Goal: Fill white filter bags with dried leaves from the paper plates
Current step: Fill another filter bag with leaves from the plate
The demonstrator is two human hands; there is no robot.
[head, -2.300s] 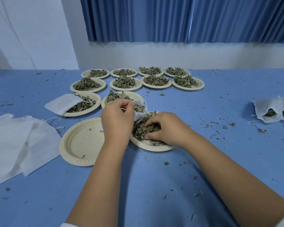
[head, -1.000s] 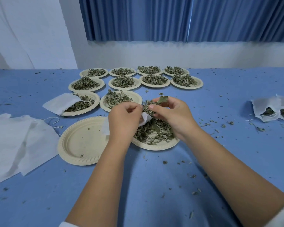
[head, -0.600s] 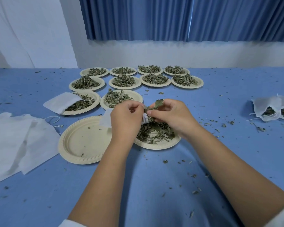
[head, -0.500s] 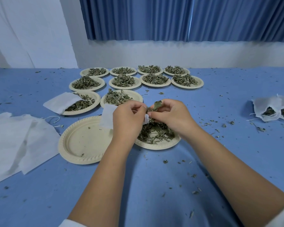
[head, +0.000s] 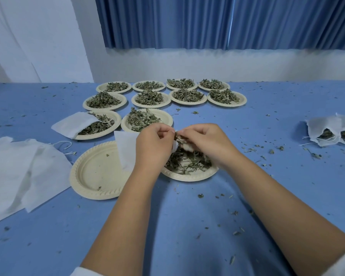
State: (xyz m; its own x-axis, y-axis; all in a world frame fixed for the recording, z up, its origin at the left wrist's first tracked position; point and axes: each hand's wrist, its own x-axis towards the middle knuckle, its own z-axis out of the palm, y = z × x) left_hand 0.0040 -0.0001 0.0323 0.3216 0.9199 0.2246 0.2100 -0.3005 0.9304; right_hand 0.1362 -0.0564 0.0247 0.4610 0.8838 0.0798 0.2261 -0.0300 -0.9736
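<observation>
Blue tabletop (head: 187, 226) is littered with crumbs (head: 200, 195). Above the nearest paper plate (head: 189, 177), the white filter bag (head: 126, 150) hangs pinched at its mouth in my left hand (head: 153, 144); my right hand (head: 205, 142) pinches dried leaves (head: 178, 138) against it. If that mouth sags shut, I expect more spill.

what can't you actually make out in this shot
Head view only.
1. Filter bag mouth: hidden behind the left hand that holds it; fill level unknown.
2. Dried leaves pinched by the right hand: fingers cover most of them; amount unclear.
3. Filled bags: cut by the right edge; count unclear.
4. Empty bag stack: cut by the left edge.
</observation>
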